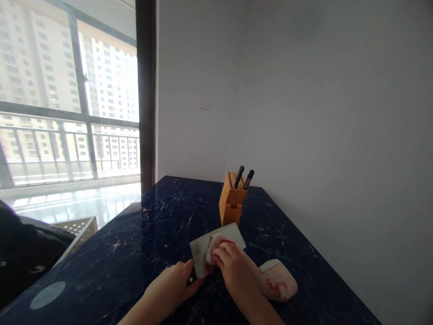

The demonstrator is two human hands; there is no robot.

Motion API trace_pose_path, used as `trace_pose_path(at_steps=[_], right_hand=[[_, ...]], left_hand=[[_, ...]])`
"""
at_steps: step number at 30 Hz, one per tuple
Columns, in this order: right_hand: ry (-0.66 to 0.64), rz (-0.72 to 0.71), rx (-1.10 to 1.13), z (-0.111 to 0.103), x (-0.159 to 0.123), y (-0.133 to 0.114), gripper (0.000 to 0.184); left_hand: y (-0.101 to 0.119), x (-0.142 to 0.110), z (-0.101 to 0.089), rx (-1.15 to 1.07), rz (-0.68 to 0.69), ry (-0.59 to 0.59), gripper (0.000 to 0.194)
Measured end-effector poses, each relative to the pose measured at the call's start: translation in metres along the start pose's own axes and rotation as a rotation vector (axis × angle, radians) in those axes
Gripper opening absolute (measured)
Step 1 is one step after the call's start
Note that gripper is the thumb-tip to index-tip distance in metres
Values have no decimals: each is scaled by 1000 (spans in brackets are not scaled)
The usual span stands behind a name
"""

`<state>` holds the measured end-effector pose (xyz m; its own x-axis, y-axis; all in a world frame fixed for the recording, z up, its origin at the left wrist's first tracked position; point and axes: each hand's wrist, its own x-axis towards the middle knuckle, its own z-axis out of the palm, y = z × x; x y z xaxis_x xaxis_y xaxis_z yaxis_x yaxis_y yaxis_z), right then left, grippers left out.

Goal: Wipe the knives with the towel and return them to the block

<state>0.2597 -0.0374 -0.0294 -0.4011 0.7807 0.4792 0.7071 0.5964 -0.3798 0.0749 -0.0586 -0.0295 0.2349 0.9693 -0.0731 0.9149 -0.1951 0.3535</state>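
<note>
1. The left hand [168, 283] is clamped on the black handle [191, 279] of a broad steel cleaver [226, 234], its blade raised above the dark blue veined stone desk [101, 266].
2. The right hand [233, 270] presses a folded white cloth with red stains [214, 249] onto the blade, close beside the left.
3. A second white cloth with red marks [277, 280] lies just beside the right hand; farther off stands a pale wooden knife block [232, 201] with two black-handled knives [244, 177].
4. Fingers hide most of the handle, and the cloth covers part of the blade.

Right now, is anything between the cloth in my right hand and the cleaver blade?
Nothing visible: the folded cloth in your right hand lies directly on the cleaver blade, whose black handle your left hand grips.
</note>
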Motion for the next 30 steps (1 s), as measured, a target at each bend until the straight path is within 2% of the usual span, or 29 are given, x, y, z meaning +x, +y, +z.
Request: trace_pose_path(at_steps=[3, 5, 10, 13, 15, 18, 23, 27, 30], right_hand=[[147, 74, -39, -1, 2, 15, 33], [176, 81, -45, 0, 2, 19, 31], [58, -3, -17, 5, -2, -6, 13], [-21, -42, 40, 8, -3, -17, 18], [-21, -19, 55, 8, -3, -15, 20], [49, 45, 21, 4, -1, -1, 29], [115, 66, -224, 1, -3, 18, 44], [48, 47, -410, 10, -9, 13, 46], [-38, 0, -345, 16, -11, -3, 44]], left_hand=[[-1, 0, 3, 94, 47, 29, 36], [-2, 1, 5, 140, 56, 37, 36], [-4, 1, 6, 131, 50, 50, 34], [-4, 1, 5, 130, 59, 50, 31], [-4, 1, 5, 138, 66, 59, 32], [-5, 1, 6, 129, 84, 69, 33], [-5, 0, 6, 159, 89, 49, 33], [-3, -1, 4, 172, 76, 46, 36], [-1, -1, 3, 175, 57, 34, 35]])
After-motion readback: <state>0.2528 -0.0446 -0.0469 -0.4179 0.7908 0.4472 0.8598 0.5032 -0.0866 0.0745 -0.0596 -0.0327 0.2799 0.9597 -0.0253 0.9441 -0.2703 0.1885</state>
